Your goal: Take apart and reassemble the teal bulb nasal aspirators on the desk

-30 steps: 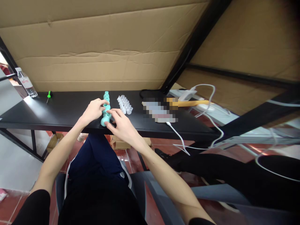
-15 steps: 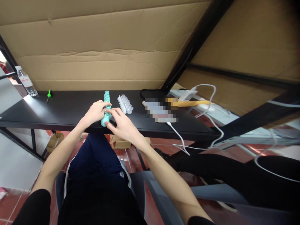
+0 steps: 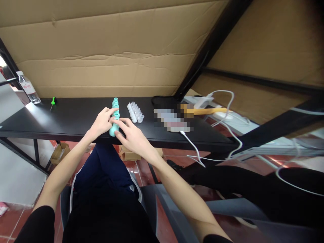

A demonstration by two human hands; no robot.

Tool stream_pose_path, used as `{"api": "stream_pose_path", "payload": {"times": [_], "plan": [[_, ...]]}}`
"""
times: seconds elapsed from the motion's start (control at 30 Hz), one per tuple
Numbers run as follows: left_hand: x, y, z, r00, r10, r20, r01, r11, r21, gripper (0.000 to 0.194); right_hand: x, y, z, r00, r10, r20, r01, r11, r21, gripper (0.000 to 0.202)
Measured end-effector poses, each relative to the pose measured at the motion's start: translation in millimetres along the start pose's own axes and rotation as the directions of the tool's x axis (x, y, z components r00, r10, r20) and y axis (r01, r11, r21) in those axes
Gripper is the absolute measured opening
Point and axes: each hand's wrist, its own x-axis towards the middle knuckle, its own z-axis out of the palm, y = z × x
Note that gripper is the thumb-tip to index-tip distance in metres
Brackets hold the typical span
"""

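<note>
While between hands (image 3: 102, 122) (image 3: 134, 136) — teal cups (image 3: 116, 115)

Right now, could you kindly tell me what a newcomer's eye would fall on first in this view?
Probably the row of turquoise pieces near the middle of the black tabletop, with the left hand and the right hand at its nearer part. Next might come the cluster of translucent pieces to its right, then the bright green-handled tool lying toward the left end.
</note>
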Motion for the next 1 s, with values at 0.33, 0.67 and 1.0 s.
{"api": "stream_pose_path", "payload": {"times": [0.33,0.67,1.0], "plan": [[-9,0,6.2,0.998,0.016,-0.065,-0.018,1.000,-0.022,0.042,-2,6,1,0.999,0.031,-0.040,-0.030,0.999,0.033,0.036],[-27,12,-0.8,0.985,0.130,-0.117,-0.140,0.987,-0.076,0.036,-1,5,-6,0.997,0.070,-0.041,-0.065,0.992,0.112,0.022],[-35,11,-5.7,0.999,0.025,-0.019,-0.029,0.978,-0.206,0.024,0,11,-11,0.994,0.109,0.015,-0.109,0.949,0.295,0.012]]}}
